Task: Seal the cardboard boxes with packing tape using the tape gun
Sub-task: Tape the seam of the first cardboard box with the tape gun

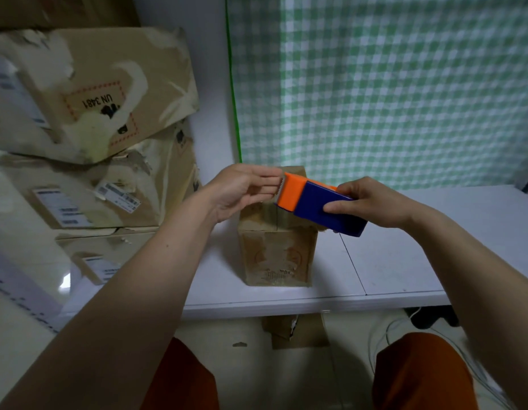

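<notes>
Head view, right hand (372, 204) gripping tape gun (317, 201), left hand (237, 189) fingers pinching at its toothed end, small box (276, 255) just below the grip

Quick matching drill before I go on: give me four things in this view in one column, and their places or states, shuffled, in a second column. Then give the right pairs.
Things:
1. tape gun
2. small cardboard box
3. left hand
4. box marked UN 3481

Places or states:
A. stands on the white table, under the hands
B. fingers at the toothed orange end
C. tilted on top of the stack at the left
D. held in the right hand by its blue body

Pairs: 1-D, 2-A, 3-B, 4-C
</notes>
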Available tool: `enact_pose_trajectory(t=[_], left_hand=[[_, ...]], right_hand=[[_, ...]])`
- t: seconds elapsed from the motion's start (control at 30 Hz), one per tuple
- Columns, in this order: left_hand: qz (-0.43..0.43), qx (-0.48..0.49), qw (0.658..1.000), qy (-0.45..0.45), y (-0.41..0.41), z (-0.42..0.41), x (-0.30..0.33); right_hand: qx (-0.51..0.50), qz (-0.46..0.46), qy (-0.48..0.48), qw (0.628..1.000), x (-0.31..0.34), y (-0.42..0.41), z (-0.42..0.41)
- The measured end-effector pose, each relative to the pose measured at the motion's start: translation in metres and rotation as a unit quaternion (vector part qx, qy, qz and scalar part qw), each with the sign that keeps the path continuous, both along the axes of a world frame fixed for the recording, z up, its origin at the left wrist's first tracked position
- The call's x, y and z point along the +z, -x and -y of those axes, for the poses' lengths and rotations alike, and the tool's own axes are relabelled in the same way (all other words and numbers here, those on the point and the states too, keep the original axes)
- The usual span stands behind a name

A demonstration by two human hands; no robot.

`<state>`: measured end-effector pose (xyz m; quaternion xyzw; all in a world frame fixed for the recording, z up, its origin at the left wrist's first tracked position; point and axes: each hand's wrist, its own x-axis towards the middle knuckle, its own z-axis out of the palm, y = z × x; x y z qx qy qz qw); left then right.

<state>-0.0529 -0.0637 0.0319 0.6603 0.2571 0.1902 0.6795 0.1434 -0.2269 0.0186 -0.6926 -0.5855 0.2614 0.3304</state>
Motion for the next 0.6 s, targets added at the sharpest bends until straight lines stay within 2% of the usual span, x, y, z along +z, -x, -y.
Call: enact_pose_trajectory(t=[0.17,0.4,0.6], left_hand=[[0.029,-0.025,0.998,0.054,0.01,-0.004,-0.006],[0.099,-0.028,0.971,0.214,0.01,-0.006,-0.021],[0.103,0.003,0.965,0.24,0.007,-0.002,-0.03]], right_hand=[[0.019,-0.017,0.029,0.999,0.005,-0.001,-0.001],[0.056,-0.082,0.056,0.994,0.016,0.0,0.003],[0.05,-0.079,0.072,0.993,0.018,0.003,0.003]])
